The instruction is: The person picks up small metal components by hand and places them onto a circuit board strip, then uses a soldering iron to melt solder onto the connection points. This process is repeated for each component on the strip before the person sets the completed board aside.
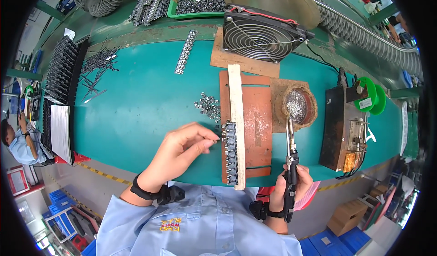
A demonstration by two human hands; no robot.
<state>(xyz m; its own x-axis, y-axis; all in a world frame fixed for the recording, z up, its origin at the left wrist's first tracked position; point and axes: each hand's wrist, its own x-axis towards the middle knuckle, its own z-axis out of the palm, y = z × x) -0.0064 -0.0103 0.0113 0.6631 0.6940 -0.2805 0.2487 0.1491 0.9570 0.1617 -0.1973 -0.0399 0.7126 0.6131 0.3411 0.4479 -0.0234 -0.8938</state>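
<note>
My left hand (181,151) has its thumb and forefinger pinched together beside a row of small black components (231,153). Whatever the pinch may hold is too small to make out. The components line the left side of a pale wooden strip (236,96), which lies over a reddish-brown board (257,119). A loose pile of small shiny metal parts (208,106) lies just beyond these fingers. In my right hand (296,185) is a black-handled soldering iron (291,160), held upright. Its tip reaches the near edge of a round, crusted bowl (311,110) with silvery bits inside.
A black fan (261,35) stands behind the board. To the right are a dark metal box (334,128) and a green spool (373,96). A linked metal strip (185,52), thin dark strips (98,67) and a black rack (63,74) occupy the far left side; a green tray (200,15) sits behind.
</note>
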